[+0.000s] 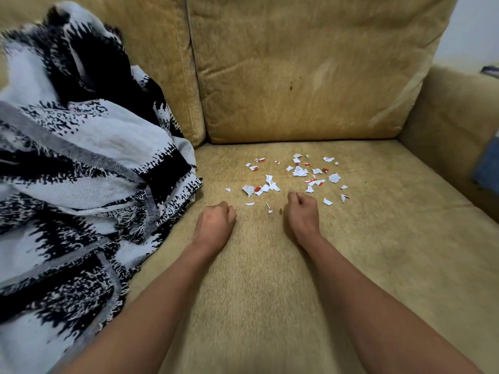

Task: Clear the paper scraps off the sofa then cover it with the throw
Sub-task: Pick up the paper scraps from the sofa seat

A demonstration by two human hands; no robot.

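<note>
- While the paper scraps [334,178] lie loose across the seat of the sofa [378,252], with none gathered into a pile, the clearing looks barely begun, if at all.
- The left hand [216,220] rests on the seat at about 7 o'clock from the scatter. Its fingers are curled into a fist, and no paper shows in it.
- The right hand [302,209] sits at 6 o'clock from the scatter, its knuckles just beside the nearest bits. It is curled the same way, with nothing visible in its grasp.
- The throw [81,157], black and white with a frayed fringe, is heaped at 9 o'clock. It covers the left part of the seat and climbs the back cushion [310,76]. Its edge lies near the left hand but apart from it.
- Both steps seem outstanding: the scraps must come off, then the throw must be opened and spread.
- The smallest flecks, at 12 o'clock from the gap between the hands, will likely need pinching one by one, since the ribbed fabric may hold them.
</note>
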